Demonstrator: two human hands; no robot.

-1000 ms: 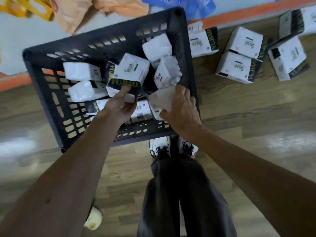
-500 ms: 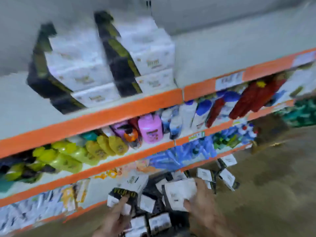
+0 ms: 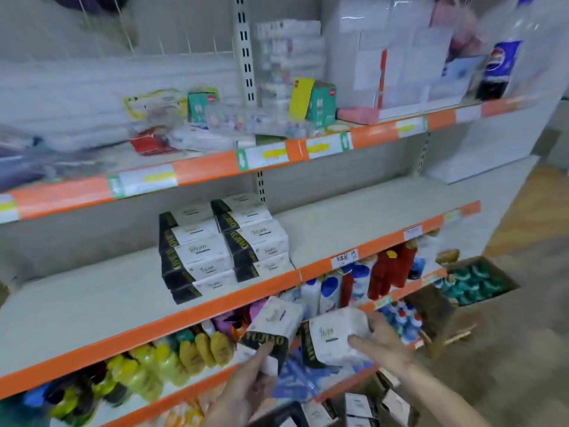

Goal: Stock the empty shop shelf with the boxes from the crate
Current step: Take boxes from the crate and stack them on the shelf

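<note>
Head view shows the left hand gripping a black-ended box and the right hand gripping a second box, both below the shelf, whose bare stretch beside the stacked boxes lies up-forward, nearer the right hand.

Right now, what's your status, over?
Left hand grips one box, right hand a second box. Shelf holds two stacks, room to their right. Nothing in the way.

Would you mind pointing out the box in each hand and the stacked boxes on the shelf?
left-hand box (image 3: 274, 318): head view, white upper face.
right-hand box (image 3: 337, 334): head view, white front face.
stacked boxes (image 3: 201, 249): head view, white face, left stack.
</note>
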